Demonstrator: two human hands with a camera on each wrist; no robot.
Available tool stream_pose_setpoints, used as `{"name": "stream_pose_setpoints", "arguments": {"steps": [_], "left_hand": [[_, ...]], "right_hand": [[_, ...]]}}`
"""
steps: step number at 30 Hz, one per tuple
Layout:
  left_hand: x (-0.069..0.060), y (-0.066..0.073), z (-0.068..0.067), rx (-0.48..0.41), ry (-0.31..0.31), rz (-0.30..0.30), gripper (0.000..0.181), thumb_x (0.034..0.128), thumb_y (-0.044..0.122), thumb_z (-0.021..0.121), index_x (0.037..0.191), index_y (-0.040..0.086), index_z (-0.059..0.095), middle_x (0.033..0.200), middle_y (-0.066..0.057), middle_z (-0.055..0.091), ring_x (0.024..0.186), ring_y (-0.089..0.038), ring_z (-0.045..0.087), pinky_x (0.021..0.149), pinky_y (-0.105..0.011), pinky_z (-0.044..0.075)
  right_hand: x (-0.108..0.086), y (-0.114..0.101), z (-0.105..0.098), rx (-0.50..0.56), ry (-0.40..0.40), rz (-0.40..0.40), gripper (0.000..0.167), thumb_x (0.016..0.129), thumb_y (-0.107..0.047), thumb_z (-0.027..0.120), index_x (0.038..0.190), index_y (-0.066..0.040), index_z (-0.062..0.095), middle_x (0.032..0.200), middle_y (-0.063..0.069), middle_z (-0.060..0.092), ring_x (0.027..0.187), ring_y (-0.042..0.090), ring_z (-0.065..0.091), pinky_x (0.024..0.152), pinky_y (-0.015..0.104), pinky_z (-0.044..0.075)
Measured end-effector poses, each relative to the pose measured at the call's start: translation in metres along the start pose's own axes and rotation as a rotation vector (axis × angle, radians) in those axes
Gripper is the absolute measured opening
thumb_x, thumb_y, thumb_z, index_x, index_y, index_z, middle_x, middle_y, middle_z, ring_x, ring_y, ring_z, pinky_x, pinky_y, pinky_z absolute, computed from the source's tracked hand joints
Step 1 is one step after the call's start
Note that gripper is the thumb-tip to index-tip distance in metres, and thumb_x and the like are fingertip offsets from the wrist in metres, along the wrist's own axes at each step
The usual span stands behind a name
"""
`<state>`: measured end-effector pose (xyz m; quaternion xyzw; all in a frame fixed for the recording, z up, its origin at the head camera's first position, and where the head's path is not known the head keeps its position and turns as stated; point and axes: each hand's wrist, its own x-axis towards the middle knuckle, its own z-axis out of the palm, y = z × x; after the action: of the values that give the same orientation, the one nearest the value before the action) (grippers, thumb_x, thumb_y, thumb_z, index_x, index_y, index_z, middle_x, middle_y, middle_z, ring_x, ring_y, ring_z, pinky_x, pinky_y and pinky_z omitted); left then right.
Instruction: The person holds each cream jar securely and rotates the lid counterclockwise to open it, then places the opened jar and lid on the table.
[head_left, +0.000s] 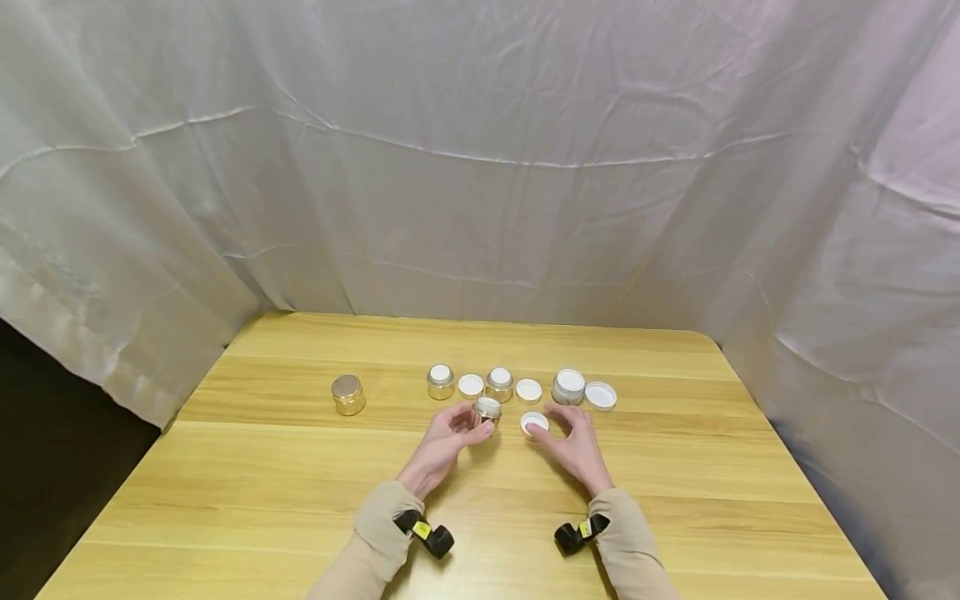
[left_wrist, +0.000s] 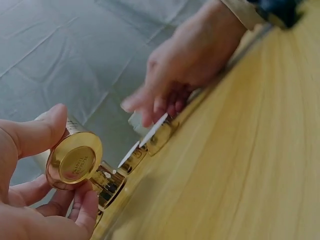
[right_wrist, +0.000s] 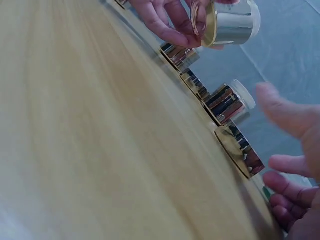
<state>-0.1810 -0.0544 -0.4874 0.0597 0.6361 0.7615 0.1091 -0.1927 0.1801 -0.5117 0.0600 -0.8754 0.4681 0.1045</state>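
My left hand [head_left: 444, 440] grips a shiny gold jar [head_left: 487, 410] with a whitish top, lifted above the table. Its round base, with small print, faces the camera in the left wrist view, where the thumb [left_wrist: 50, 130] lies along its side. To the right, a gold lid [head_left: 535, 423] lies with its white inside up. My right hand [head_left: 576, 446] is around this lid, thumb and fingers spread apart. In the right wrist view the fingers [right_wrist: 290, 187] curve loosely beside a gold lid [right_wrist: 242, 150], and nothing appears pinched between them.
Behind the hands stand a gold jar [head_left: 440, 383], another jar [head_left: 498, 386] and a larger jar [head_left: 568, 388], with upturned lids [head_left: 471, 385] between and beside them. A closed gold jar [head_left: 348, 395] stands apart at the left. Grey curtains [head_left: 480, 208] surround the wooden table [head_left: 285, 500].
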Motion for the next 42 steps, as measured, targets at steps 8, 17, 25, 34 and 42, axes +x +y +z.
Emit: {"name": "stream_pose_setpoints", "arguments": {"steps": [8,17,25,34,42], "left_hand": [[0.004,0.004,0.009,0.204,0.044,0.052,0.051,0.0807,0.003,0.080,0.128,0.000,0.063,0.117,-0.017,0.069,0.097,-0.015,0.064,0.091,-0.024,0.054],[0.019,0.004,0.013,0.430,0.040,0.062,0.052,0.0771,-0.001,0.082,0.125,-0.004,0.062,0.126,-0.023,0.065,0.116,-0.038,0.067,0.102,-0.044,0.057],[0.023,0.002,0.016,0.422,0.016,0.052,0.055,0.0758,-0.006,0.080,0.127,-0.005,0.060,0.134,-0.026,0.059,0.130,-0.044,0.057,0.114,-0.052,0.046],[0.025,-0.001,0.019,0.459,0.040,0.062,0.056,0.0742,-0.008,0.081,0.127,-0.005,0.060,0.137,-0.026,0.059,0.131,-0.044,0.056,0.114,-0.051,0.046],[0.026,-0.001,0.021,0.497,0.051,0.078,0.059,0.0705,-0.009,0.081,0.126,-0.005,0.061,0.135,-0.027,0.061,0.130,-0.045,0.057,0.114,-0.051,0.046]], "right_hand": [[-0.004,-0.015,-0.006,0.137,0.077,0.068,0.034,0.105,-0.018,0.053,0.126,0.006,0.064,0.123,0.023,0.067,0.112,0.027,0.061,0.095,0.017,0.049],[-0.014,-0.045,-0.017,0.159,0.086,0.077,0.030,0.105,-0.010,0.051,0.123,0.010,0.064,0.124,0.026,0.067,0.113,0.022,0.062,0.093,0.006,0.044],[-0.008,-0.023,-0.009,0.176,0.106,0.078,0.029,0.104,-0.011,0.053,0.121,0.008,0.066,0.121,0.024,0.068,0.109,0.011,0.061,0.094,0.006,0.045],[-0.002,0.002,0.000,0.204,0.126,0.058,0.029,0.105,-0.017,0.055,0.120,0.003,0.068,0.121,0.020,0.069,0.107,0.003,0.060,0.096,0.007,0.046],[-0.002,-0.001,0.000,0.195,0.121,0.063,0.029,0.105,-0.017,0.054,0.121,0.003,0.068,0.121,0.020,0.069,0.106,0.001,0.060,0.095,0.006,0.046]]}}
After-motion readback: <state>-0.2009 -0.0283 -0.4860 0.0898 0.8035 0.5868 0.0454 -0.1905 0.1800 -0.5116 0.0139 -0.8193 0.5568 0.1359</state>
